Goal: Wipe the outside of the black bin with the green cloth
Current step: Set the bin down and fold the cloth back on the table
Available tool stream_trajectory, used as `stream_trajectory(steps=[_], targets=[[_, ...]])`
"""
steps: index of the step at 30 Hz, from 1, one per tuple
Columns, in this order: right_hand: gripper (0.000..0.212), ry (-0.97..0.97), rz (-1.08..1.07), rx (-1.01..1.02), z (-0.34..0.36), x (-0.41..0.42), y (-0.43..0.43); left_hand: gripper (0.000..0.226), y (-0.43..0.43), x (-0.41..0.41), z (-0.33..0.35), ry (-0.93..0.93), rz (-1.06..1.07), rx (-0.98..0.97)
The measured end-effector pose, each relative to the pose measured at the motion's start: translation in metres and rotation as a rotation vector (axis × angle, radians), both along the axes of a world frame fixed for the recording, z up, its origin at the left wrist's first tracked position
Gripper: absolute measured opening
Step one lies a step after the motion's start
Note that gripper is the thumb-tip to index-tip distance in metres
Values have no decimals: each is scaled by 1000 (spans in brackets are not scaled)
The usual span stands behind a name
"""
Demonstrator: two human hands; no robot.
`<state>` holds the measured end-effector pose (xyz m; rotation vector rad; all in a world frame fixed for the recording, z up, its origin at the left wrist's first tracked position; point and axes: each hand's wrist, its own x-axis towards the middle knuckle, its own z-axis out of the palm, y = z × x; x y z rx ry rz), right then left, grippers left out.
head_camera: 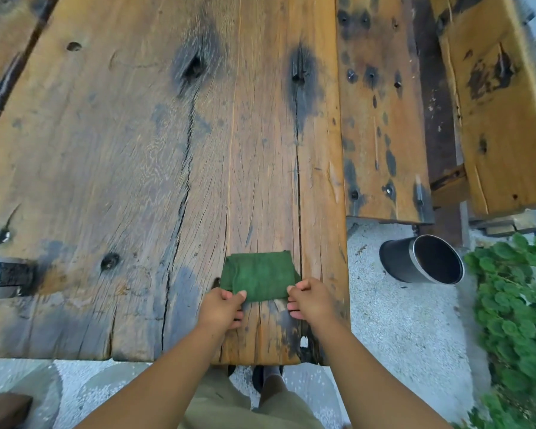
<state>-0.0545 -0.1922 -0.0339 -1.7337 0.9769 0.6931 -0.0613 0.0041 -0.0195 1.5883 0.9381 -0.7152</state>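
Note:
A folded green cloth (260,275) lies flat on the wooden table (136,150), close to its near edge. My left hand (222,308) pinches the cloth's near left corner. My right hand (311,300) grips the near right corner. The black bin (421,258), round with a silver rim, stands on the gravel ground to the right of the table, its open mouth facing the camera. Neither hand touches the bin.
A wooden bench (384,119) runs along the table's right side, and a second bench (502,103) lies beyond it. Green plants (520,305) grow right of the bin. A grey bottle with a dark label (3,277) lies at the table's left edge.

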Motion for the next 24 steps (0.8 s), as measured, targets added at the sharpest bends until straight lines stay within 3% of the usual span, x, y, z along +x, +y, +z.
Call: stream_trajectory(steps=[3, 9, 17, 24], targets=[[12, 47, -118, 40, -1, 1, 4, 19, -8, 5, 3, 20, 104, -18], [8, 84, -209, 113, 13, 11, 3, 11, -3, 11, 11, 41, 118, -43], [2, -64, -293, 203, 32, 48, 10, 11, 18, 47, 21, -119, 213, -147], [23, -164, -285, 262, 40, 104, 17, 12, 23, 98, 21, -245, 207, -161]])
